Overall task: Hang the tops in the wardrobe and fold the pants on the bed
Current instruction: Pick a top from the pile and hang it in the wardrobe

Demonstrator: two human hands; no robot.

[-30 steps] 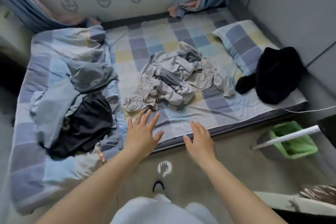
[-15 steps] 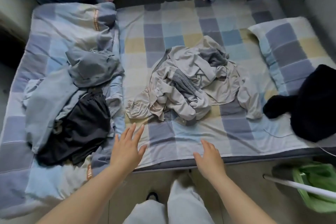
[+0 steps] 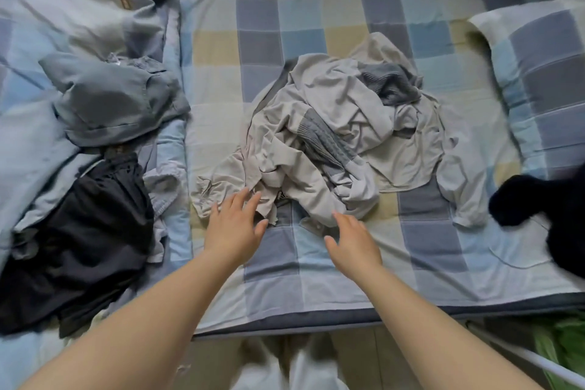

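Your crumpled beige-and-grey heap of clothes (image 3: 332,142) lies on the checked bed (image 3: 316,263). Your left hand (image 3: 234,228) and right hand (image 3: 354,241) reach it, fingers loose, holding nothing.

Both hands — left hand (image 3: 233,228), right hand (image 3: 354,239) — reach forward, fingers spread.

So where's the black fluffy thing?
In the head view, the black fluffy thing lies at the right edge of the bed, just below the checked pillow and right of the beige clothes pile.

clothes heap (image 3: 332,142) mid-bed (image 3: 316,9), 2 garments (image 3: 104,168) on quilt (image 3: 63,3) left — pillow (image 3: 544,73) right
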